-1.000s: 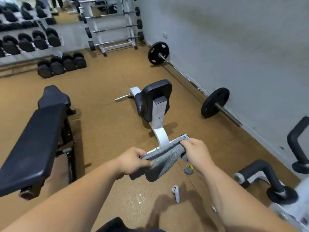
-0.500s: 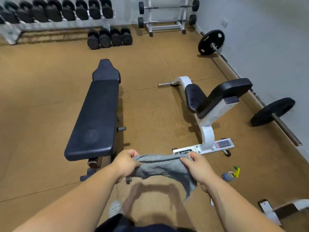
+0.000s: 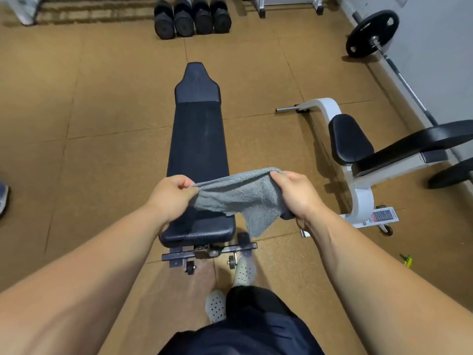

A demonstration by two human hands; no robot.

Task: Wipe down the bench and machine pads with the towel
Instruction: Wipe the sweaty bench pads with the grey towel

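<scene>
Two white perforated clogs [image 3: 244,271] nearest, on brown floor [image 3: 102,124]. Left hand [image 3: 171,198] and right hand [image 3: 299,198] each pinch one end of grey towel [image 3: 238,198], fingers [image 3: 279,178] curled round its upper edge. Towel stretched between them, one corner hanging. It is held over near end of black bench [image 3: 198,139]; contact unclear. Right of bench: white machine, black pads [image 3: 349,139]. Farthest: four dumbbells [image 3: 193,17], barbell [image 3: 372,33] far right.
</scene>
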